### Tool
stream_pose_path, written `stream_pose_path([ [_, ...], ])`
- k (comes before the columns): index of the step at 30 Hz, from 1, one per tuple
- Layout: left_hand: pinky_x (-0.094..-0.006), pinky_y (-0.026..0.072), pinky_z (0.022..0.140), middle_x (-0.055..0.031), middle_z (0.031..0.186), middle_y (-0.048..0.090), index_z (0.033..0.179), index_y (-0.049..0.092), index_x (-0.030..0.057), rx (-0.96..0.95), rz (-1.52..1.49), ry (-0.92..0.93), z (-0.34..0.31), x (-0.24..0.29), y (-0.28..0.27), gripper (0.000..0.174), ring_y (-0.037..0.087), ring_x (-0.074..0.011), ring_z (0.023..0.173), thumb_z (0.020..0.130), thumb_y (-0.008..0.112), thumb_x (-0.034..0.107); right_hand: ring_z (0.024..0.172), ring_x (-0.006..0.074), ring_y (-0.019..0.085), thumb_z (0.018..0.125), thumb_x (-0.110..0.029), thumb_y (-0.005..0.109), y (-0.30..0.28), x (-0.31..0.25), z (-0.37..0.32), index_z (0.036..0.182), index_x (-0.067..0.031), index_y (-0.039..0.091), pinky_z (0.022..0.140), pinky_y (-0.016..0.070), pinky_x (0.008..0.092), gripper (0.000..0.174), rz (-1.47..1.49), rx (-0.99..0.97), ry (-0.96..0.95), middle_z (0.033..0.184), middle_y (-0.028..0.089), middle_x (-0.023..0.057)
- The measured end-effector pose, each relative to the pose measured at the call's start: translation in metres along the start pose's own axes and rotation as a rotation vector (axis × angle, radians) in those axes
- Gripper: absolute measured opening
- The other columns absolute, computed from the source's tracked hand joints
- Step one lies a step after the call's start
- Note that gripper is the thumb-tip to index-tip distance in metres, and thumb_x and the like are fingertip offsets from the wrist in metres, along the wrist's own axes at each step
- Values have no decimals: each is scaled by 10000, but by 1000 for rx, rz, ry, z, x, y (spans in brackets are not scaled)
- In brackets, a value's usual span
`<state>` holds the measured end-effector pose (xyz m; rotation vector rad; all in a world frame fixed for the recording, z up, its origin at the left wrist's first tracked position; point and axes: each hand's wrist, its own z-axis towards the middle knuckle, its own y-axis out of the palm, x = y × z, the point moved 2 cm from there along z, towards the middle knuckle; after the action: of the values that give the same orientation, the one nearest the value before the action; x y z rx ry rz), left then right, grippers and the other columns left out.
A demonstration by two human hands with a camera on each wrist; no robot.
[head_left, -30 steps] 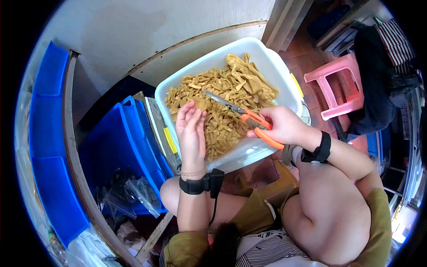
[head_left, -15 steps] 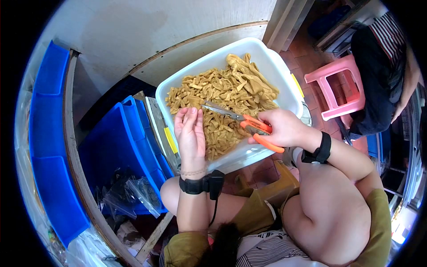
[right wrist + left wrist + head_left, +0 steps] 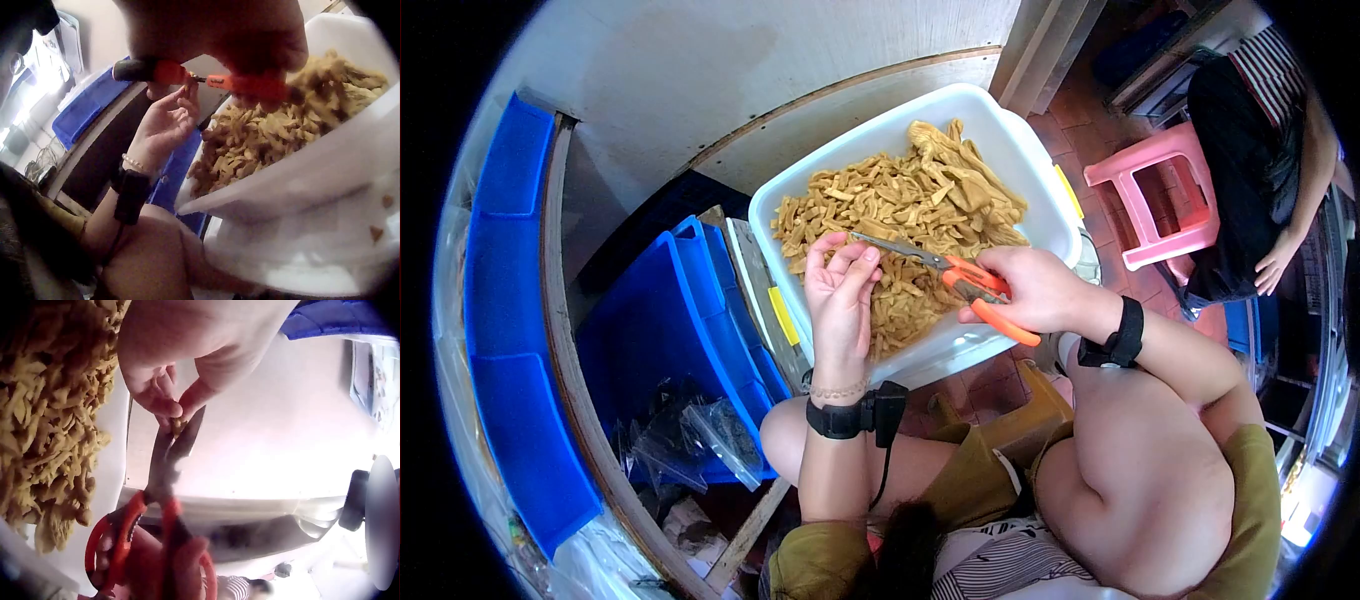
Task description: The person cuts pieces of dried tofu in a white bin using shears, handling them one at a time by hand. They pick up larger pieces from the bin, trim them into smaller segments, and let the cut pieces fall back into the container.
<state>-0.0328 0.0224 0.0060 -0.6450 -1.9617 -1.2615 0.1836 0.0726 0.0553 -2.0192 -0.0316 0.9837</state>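
Note:
My left hand (image 3: 840,305) pinches a small brown piece (image 3: 179,427) of the same soft-looking stuff that fills the white tub (image 3: 1028,150). My right hand (image 3: 1045,290) grips orange-handled scissors (image 3: 966,276), their tips pointing left at the left fingertips. In the left wrist view, the scissor blades (image 3: 167,461) stand parted on either side of the brown piece. Under both hands lies a heap of tan cut strips (image 3: 850,190), with larger uncut folded sheets (image 3: 970,175) at the tub's back right.
Blue plastic bins (image 3: 685,320) stand left of the tub, with clear plastic bags (image 3: 725,435) by them. A pale wall panel (image 3: 800,60) rises behind. On the right are a pink stool (image 3: 1165,195) and another person (image 3: 1250,170). My bent knee (image 3: 1140,430) is close below.
The left hand has shifted slightly down and right, and the flat tan piece at its fingertips now shows much less. The scissors have swung slightly. The other person's arm has come into view.

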Motion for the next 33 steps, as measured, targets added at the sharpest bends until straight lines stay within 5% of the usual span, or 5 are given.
stream_pose_path([
  [5,-214,476,659,-60,913,616,1138,460,69,-17,-7,12,0,0,3,384,588,-109,758,828,650,-58,669,342,620,699,-601,729,2,1,1,768,-16,579,633,482,401,608,122,10,38,675,600,167],
  [7,-211,467,654,-58,909,616,1136,460,66,-40,14,52,0,0,3,383,584,-108,750,828,650,-58,600,119,486,704,-373,821,5,5,1,851,-18,560,562,399,281,465,256,79,62,648,521,34],
  [10,-211,469,658,-56,905,615,1137,457,65,-53,7,60,0,0,4,385,587,-109,753,828,651,-56,600,85,467,683,-338,846,1,1,1,863,-26,546,549,391,261,469,273,6,104,661,525,17],
  [29,-211,443,658,-7,762,582,948,602,15,-119,183,14,0,0,4,212,538,-77,686,982,514,205,500,77,433,640,-335,881,-2,8,2,682,-69,416,474,378,254,537,180,145,-16,536,467,19],
  [33,-198,414,640,17,725,555,907,608,37,-94,277,43,1,0,3,213,498,-56,664,980,516,215,510,275,540,625,-473,814,-6,9,1,633,-43,476,497,416,361,547,146,151,-9,553,519,113],
])
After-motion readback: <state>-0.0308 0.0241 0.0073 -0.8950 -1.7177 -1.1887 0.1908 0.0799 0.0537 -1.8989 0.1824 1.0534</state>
